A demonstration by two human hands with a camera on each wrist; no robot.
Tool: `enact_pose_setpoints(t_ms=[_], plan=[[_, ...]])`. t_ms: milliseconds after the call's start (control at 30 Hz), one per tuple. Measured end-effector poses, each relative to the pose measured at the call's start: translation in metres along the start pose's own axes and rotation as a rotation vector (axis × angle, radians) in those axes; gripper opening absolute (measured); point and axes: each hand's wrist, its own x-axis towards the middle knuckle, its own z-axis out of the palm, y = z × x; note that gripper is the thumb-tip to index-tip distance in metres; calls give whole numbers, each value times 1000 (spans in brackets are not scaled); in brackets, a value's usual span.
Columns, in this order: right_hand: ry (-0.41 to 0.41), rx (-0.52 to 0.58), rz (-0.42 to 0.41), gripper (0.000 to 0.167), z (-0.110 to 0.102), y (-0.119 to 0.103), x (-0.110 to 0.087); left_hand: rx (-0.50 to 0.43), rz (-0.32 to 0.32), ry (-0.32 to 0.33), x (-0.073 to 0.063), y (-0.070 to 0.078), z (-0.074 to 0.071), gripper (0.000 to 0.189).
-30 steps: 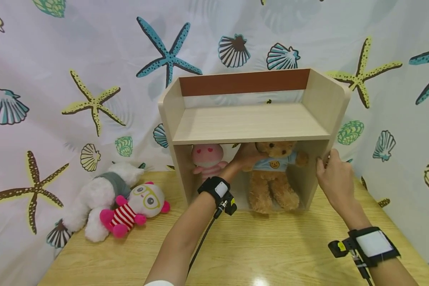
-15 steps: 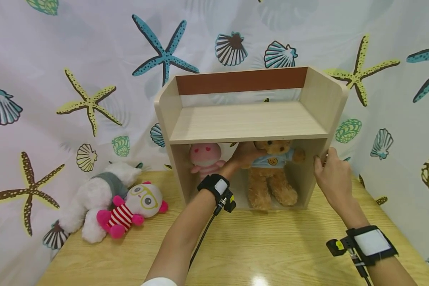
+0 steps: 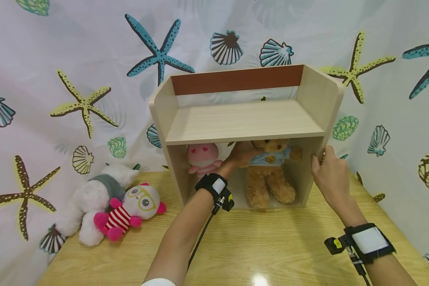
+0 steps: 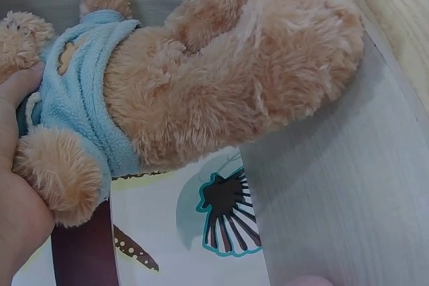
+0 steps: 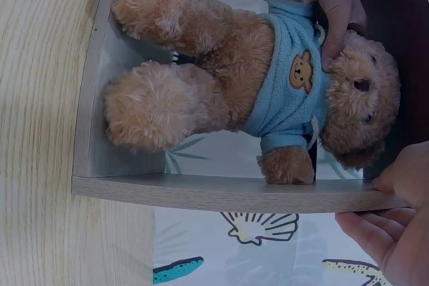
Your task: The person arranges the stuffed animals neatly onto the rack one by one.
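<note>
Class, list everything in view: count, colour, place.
Table: 1, yellowish, underneath
Shelf: 1, cream, brown, on table
Bear: 1, brown, blue top, shelf's lower right
Pink toy: 1, pink, shelf's lower left
Panda: 1, white, pink, left of shelf
White toy: 1, white, grey, beside panda
Cloth: count unclear, patterned white, behind
Cameras, straps, cables: 2 each, black, wrist-worn
Sleeve: 1, white, bottom
Left hand: 1, bare, gripping bear near neck
Right hand: 1, bare, gripping shelf's right side
</note>
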Motion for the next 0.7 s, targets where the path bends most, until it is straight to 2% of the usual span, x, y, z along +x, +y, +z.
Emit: enact_pose_setpoints(t_ms=[167,400,700], plan=[[-12,-1,12,23,0,0,0,-2,-12,17,-1,3,1,64],[-19,-4,22,26,0,-2,0,-57,15,4,3,-1,2,67],[-1,-2,15,25,0,-2,0,-30,39,8,10,-5,2,67]])
